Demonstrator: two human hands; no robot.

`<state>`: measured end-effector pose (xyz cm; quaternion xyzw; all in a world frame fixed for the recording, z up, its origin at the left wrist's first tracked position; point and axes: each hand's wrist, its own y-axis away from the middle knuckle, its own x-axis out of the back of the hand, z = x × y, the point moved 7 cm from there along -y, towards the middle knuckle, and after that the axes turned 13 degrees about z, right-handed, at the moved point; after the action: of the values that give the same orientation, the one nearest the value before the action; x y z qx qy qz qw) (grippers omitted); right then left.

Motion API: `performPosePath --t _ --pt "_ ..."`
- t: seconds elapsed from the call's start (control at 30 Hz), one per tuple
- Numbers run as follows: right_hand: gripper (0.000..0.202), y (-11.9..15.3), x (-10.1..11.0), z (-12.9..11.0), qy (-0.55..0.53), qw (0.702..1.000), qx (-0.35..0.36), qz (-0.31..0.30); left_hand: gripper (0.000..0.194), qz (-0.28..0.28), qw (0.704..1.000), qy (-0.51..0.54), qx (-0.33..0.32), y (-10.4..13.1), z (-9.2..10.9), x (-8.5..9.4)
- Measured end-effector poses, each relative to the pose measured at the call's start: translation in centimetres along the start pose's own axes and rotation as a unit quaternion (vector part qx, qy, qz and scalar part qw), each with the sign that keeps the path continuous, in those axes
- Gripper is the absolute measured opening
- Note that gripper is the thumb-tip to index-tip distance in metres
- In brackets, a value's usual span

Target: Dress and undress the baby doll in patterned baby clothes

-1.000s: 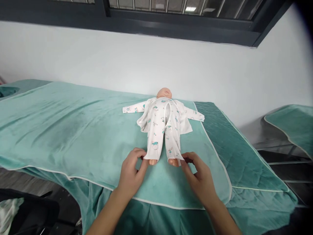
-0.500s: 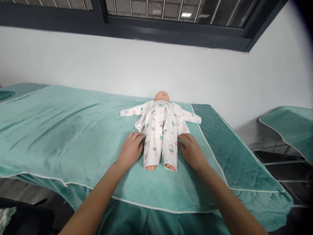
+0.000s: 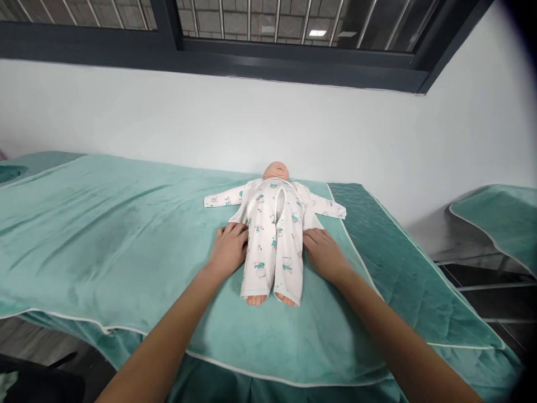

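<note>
A baby doll (image 3: 276, 169) lies on its back, head toward the wall and bare feet toward me. It wears white printed baby clothes (image 3: 259, 246): trousers with a slit at the crotch, and a top whose sleeves spread out to both sides. My left hand (image 3: 229, 249) is at the left edge of the clothes by the thigh, fingers curled and pressed against the fabric. On the opposite side my right hand (image 3: 325, 253) mirrors it, with fingers bent at the cloth edge. Both sets of fingertips are partly hidden by fabric.
A light green sheet (image 3: 104, 235) covers the bed under the doll. Darker quilted bedding (image 3: 403, 268) shows at the right. Behind are a white wall (image 3: 168, 117) and a barred window (image 3: 277, 22). Another green-covered surface (image 3: 499, 215) stands at the far right.
Both hands have shifted slightly up along the doll's sides, and their fingers have drawn in against the clothes. The whole view has tilted upward a little.
</note>
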<state>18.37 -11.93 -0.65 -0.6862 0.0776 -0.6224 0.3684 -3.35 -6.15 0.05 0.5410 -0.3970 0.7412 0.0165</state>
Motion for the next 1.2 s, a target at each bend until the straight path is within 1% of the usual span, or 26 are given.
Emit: performPosePath --t 0.17,0.3,0.33,0.37,0.47,0.53,0.57,0.63,0.7,0.73,0.77,0.8,0.83,0.9,0.93,0.97,1.03,1.1,1.2 --pt "0.026 1.5 0.8 0.2 -0.057 0.998 -0.034 -0.004 0.02 0.014 1.0 -0.007 -0.012 0.1 0.0 0.0" --pt "0.025 1.6 0.9 0.2 -0.067 0.997 -0.036 -0.014 0.024 0.065 0.998 0.009 -0.023 0.7 0.1 0.9" --pt "0.025 1.6 1.0 0.1 -0.066 0.997 -0.034 -0.015 0.025 0.069 0.997 0.015 -0.029 1.0 0.3 1.2" --pt "0.024 1.7 1.1 0.0 -0.065 0.997 -0.03 -0.018 0.024 0.065 0.997 0.02 -0.036 1.2 0.5 1.4" --pt "0.024 1.8 1.8 -0.2 -0.073 0.997 -0.015 -0.031 0.02 0.023 0.998 0.042 -0.043 1.6 0.6 1.4" --pt "0.024 1.6 2.3 0.0 -0.106 0.993 -0.016 -0.041 0.023 0.004 0.997 0.07 -0.01 0.9 -0.2 1.2" --pt "0.024 1.2 2.5 0.4 -0.131 0.99 -0.025 -0.039 0.026 0.008 0.995 0.094 0.024 0.2 -1.1 1.1" --pt "0.023 -0.4 2.6 2.0 -0.191 0.979 -0.075 -0.011 0.028 0.049 0.979 0.159 0.114 -2.0 -3.2 1.0" --pt "0.021 -3.1 2.2 4.9 -0.248 0.952 -0.171 0.054 0.027 0.114 0.948 0.227 0.192 -5.2 -5.2 0.6" --pt "0.021 -4.6 1.7 6.6 -0.268 0.931 -0.23 0.09 0.026 0.136 0.934 0.254 0.212 -7.2 -5.8 0.2" --pt "0.021 -6.3 0.9 8.2 -0.285 0.907 -0.285 0.12 0.025 0.147 0.923 0.276 0.222 -9.2 -6.2 -0.3" --pt "0.021 -8.0 -0.1 9.6 -0.296 0.886 -0.33 0.139 0.024 0.146 0.916 0.298 0.224 -11.4 -6.4 -1.0" --pt "0.021 -9.8 -1.2 10.7 -0.301 0.87 -0.359 0.155 0.024 0.141 0.912 0.315 0.223 -13.4 -6.4 -1.6" --pt "0.021 -13.5 -3.2 11.9 -0.318 0.858 -0.368 0.164 0.022 0.101 0.912 0.337 0.209 -16.9 -6.2 -3.1" --pt "0.021 -15.1 -4.3 12.1 -0.33 0.86 -0.358 0.153 0.021 0.072 0.915 0.342 0.202 -18.2 -6.1 -3.8" --pt "0.022 -16.3 -5.2 12.0 -0.343 0.863 -0.344 0.136 0.021 0.042 0.917 0.345 0.194 -19.1 -6.1 -4.4" --pt "0.026 -17.6 -6.8 11.9 -0.362 0.866 -0.329 0.1 0.023 -0.008 0.919 0.351 0.179 -19.9 -6.4 -5.4" --pt "0.029 -17.6 -7.6 11.8 -0.369 0.867 -0.327 0.068 0.026 -0.036 0.919 0.359 0.162 -19.7 -7.0 -5.8" --pt "0.031 -16.9 -7.8 12.0 -0.375 0.871 -0.317 0.022 0.027 -0.061 0.916 0.371 0.14 -19.1 -7.6 -6.3"
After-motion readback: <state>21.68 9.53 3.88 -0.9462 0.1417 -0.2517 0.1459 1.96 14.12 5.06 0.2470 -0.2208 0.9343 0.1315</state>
